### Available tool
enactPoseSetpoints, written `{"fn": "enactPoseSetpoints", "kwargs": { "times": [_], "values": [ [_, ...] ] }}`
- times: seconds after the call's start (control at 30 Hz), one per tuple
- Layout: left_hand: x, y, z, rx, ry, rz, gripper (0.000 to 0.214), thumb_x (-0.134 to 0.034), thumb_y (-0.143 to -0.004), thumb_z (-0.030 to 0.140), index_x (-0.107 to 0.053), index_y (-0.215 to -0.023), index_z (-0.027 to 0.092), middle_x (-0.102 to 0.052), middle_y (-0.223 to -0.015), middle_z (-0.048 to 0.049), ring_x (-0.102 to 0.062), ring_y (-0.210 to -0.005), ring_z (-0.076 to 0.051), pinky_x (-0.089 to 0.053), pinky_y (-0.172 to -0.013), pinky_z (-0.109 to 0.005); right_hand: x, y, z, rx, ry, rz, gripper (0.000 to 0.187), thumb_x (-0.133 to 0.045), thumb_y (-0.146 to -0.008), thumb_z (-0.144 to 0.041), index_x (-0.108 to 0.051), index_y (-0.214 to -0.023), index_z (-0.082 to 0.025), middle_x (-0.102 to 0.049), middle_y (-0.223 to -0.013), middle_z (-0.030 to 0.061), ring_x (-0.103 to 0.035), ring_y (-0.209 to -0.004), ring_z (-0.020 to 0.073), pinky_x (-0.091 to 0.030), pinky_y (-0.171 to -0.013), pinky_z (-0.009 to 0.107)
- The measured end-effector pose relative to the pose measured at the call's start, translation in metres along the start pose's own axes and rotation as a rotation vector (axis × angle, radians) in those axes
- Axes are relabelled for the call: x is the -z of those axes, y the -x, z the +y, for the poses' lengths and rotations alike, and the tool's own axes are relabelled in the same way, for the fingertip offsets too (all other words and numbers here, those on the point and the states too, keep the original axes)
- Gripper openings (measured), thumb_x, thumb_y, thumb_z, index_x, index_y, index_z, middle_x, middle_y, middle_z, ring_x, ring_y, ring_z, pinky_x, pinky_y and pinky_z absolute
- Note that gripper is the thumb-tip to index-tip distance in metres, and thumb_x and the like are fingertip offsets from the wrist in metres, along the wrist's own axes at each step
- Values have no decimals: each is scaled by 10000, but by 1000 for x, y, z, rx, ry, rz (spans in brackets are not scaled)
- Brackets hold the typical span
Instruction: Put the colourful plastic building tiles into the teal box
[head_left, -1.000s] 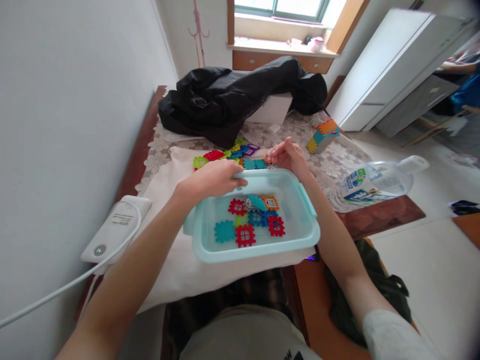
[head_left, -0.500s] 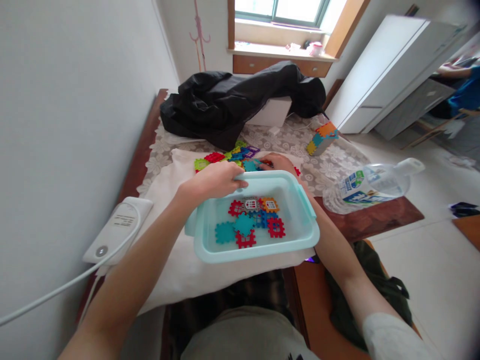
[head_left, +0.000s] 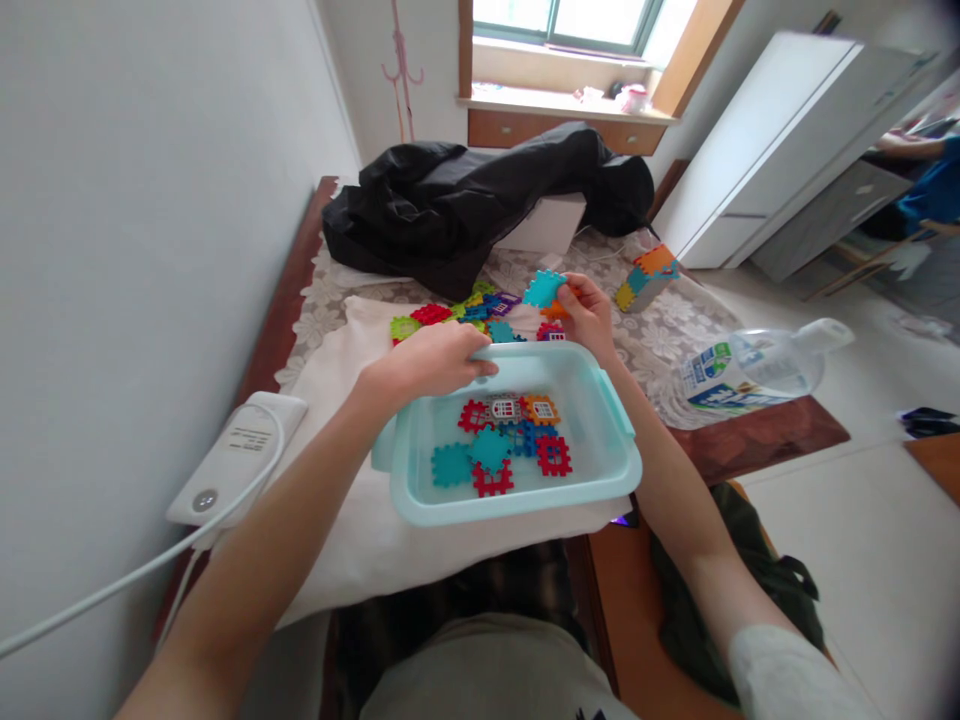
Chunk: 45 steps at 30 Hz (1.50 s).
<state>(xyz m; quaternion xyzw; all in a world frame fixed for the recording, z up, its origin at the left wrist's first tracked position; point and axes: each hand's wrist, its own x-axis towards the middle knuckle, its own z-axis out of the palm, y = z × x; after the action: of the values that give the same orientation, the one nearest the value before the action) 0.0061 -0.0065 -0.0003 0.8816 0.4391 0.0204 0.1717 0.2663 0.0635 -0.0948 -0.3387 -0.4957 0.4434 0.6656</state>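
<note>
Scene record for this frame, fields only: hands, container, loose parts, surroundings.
left hand: grips far rim of tub
right hand: raised beyond tub, pinching teal tile and an orange one
tub: pale blue, on white cloth, holds several tiles
loose tiles: heap beyond tub
tile cube: far right
water bottle: lying at table edge

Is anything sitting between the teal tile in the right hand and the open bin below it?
Nothing visible does. The right hand holds the teal tile just past the far rim of the bin, which is open on top. The left hand grips that rim further left, off that line. Loose tiles lie behind the bin.
</note>
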Motion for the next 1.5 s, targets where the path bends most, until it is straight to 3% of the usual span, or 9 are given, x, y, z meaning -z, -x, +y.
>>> {"fn": "enactPoseSetpoints", "kwargs": {
  "times": [0.3, 0.53, 0.67, 0.77, 0.87, 0.93, 1.07, 1.2, 1.5],
  "values": [
    [1, -1, 1, -11, 8, -2, 323, -660, -1001, 399, -608, -736, 221, -697, -754, -47, -589, -670, -204, -309, -612, -337, -9, 24, -37, -236, -261, -424, 377, -1007, -714, -498, -769, -918, -291, -755, -990, -5, -709, -896, 181, -619, -822, 316],
    [0, -1, 1, 5, -17, -4, 322, -665, -998, 403, -617, -742, 214, -704, -753, -42, -585, -655, -193, -310, -602, -322, -2, 26, -41, -247, -256, -466, 369, -976, -740, -408, -800, -1052, -317, -804, -948, -19, -754, -861, 191, -637, -847, 344],
    [0, 0, 1, 6, -25, 4, 309, -668, -1000, 414, -652, -766, 213, -735, -798, -50, -621, -698, -203, -319, -603, -318, -1, 29, -43, -315, -225, -638, 609, -929, -758, -630, -798, -1257, -306, -846, -1038, 32, -798, -1029, 278, -624, -1046, 485],
    [0, 0, 1, 9, -22, 4, 302, -666, -1002, 411, -669, -776, 210, -747, -811, -53, -630, -701, -202, -321, -604, -318, -5, 25, -35, -314, -198, -517, 656, -755, -787, -889, -817, -1066, -298, -826, -1195, 51, -773, -1147, 305, -618, -1075, 508],
    [0, 0, 1, 12, -20, -7, 313, -658, -1008, 408, -657, -769, 206, -740, -810, -55, -628, -701, -201, -314, -600, -317, -5, 14, -18, -256, -67, -279, 661, -648, -846, -929, -780, -958, -291, -815, -1130, 45, -773, -1007, 242, -648, -940, 411],
    [0, 0, 1, 10, -23, -9, 317, -654, -1009, 406, -645, -764, 205, -731, -802, -54, -625, -702, -200, -310, -600, -315, -3, 8, -4, -207, 149, -271, 593, -681, -893, -843, -789, -1040, -278, -807, -1138, 52, -759, -980, 220, -638, -897, 372],
    [1, 0, 2, -3, -37, -1, 315, -657, -1003, 402, -637, -757, 206, -730, -807, -57, -622, -708, -202, -313, -607, -314, 4, 0, 26, -26, 648, -602, 404, -734, -956, -571, -821, -1142, -224, -769, -1326, 93, -667, -1324, 285, -481, -1233, 447],
    [1, 0, 3, 5, -19, -10, 294, -658, -995, 392, -665, -764, 209, -743, -805, -58, -623, -702, -205, -317, -615, -317, 10, -3, 38, 59, 787, -799, 293, -561, -986, -305, -833, -1052, -222, -774, -1328, 74, -660, -1332, 264, -466, -1235, 430],
    [0, 0, 0, 6, 5, -6, 291, -670, -982, 389, -678, -756, 205, -737, -792, -63, -614, -690, -207, -302, -607, -321, 2, 6, 21, 91, 723, -422, 405, -807, -841, -552, -789, -1107, -246, -796, -1113, 69, -733, -1032, 269, -596, -983, 420]
  ]
}}
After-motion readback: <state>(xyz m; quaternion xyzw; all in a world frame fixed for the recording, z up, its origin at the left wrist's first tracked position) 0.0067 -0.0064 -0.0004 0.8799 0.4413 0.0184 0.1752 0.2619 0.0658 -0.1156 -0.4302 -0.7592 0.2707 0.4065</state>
